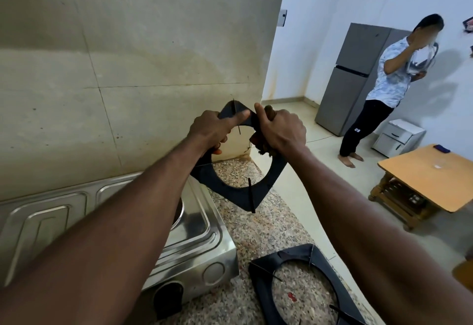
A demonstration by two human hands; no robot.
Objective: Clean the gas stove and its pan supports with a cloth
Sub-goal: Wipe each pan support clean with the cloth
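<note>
Black square metal pan support [266, 189] raised over the granite table [256, 225]: left hand [212, 127] grips its top corner, right hand [281, 130] clenches a brown cloth [257, 143] against it.

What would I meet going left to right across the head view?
Stainless steel gas stove, left hand, black square pan support, right hand with brown cloth, grey refrigerator, wooden low table.

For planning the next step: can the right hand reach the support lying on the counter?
Probably yes: the support lies uncovered on the counter, nothing across it, though the right hand grips a cloth.
</note>
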